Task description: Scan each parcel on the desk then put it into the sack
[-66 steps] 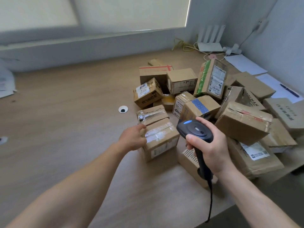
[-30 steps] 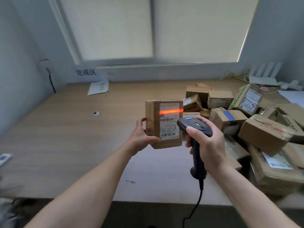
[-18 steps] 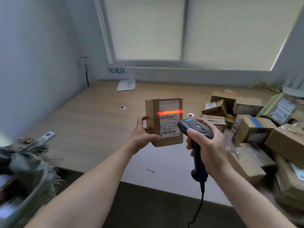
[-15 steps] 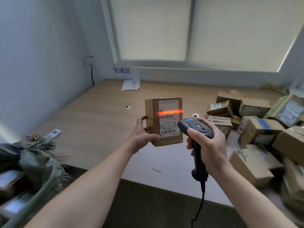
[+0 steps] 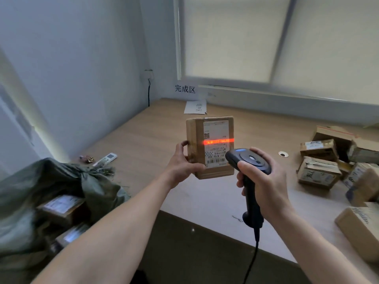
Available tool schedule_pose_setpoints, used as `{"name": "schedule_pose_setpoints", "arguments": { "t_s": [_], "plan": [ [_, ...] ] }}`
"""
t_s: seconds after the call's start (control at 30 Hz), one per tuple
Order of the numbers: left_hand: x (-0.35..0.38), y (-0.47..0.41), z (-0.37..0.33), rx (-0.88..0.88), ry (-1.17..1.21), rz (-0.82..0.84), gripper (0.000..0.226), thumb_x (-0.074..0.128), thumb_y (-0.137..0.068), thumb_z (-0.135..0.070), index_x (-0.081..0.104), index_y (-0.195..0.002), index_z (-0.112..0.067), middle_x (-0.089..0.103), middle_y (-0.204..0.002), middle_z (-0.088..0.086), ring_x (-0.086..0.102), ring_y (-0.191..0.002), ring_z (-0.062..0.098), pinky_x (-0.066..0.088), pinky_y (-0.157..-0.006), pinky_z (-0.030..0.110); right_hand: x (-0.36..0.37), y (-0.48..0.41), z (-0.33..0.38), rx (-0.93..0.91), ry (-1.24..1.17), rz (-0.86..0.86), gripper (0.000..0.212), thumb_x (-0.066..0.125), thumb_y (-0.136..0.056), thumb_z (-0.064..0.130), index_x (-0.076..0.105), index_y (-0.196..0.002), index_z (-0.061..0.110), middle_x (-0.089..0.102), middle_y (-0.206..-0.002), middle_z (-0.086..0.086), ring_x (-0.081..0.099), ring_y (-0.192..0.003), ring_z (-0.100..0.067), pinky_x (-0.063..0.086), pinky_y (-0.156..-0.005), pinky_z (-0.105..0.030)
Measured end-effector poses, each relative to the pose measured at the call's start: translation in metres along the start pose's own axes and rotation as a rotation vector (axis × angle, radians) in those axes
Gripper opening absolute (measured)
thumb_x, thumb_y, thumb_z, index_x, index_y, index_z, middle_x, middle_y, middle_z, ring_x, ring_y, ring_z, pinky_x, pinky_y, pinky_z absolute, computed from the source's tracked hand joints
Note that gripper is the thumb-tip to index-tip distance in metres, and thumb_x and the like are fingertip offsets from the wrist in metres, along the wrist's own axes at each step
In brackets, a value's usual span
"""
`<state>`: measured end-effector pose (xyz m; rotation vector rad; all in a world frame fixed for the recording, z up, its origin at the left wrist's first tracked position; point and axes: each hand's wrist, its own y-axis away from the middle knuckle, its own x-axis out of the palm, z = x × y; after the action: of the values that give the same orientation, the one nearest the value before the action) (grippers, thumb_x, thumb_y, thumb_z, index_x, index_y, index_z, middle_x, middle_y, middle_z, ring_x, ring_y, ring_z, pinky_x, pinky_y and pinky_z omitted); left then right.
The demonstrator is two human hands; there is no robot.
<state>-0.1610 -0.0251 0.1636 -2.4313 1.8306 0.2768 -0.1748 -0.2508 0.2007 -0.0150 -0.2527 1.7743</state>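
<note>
My left hand (image 5: 181,165) holds a brown cardboard parcel (image 5: 211,128) upright above the desk, its white label facing me. A red scan line crosses the label. My right hand (image 5: 264,181) grips a black corded barcode scanner (image 5: 249,162) just right of the parcel, aimed at the label. A grey-green sack (image 5: 41,187) stands open at the lower left beside the desk, with several parcels inside. More cardboard parcels (image 5: 320,173) lie piled on the right of the wooden desk (image 5: 143,144).
A remote control (image 5: 105,158) and small clutter lie at the desk's left edge near the sack. A paper sheet (image 5: 195,107) lies at the back under a wall sign. A round cable hole (image 5: 283,154) sits mid-desk. Window and wall behind.
My left hand picked a parcel off the pile and raised it; the scanner's red line now falls on its label. The view has swung left, bringing the sack into sight.
</note>
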Motion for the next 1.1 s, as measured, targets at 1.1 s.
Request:
{"name": "schedule_pose_setpoints", "arguments": {
  "t_s": [1.1],
  "plan": [
    [-0.195, 0.053, 0.049, -0.018, -0.015, -0.286, 0.088, 0.082, -0.074, 0.003, 0.028, -0.138, -0.026, 0.07, -0.1, 0.015, 0.072, -0.091, 0.029, 0.062, -0.077, 0.043, 0.177, 0.018, -0.016, 0.031, -0.043, 0.309, 0.06, 0.075, -0.069, 0.024, 0.063, -0.127, 0.015, 0.067, -0.07, -0.013, 0.061, -0.055, -0.027, 0.046, -0.046, -0.034]
  ]
}}
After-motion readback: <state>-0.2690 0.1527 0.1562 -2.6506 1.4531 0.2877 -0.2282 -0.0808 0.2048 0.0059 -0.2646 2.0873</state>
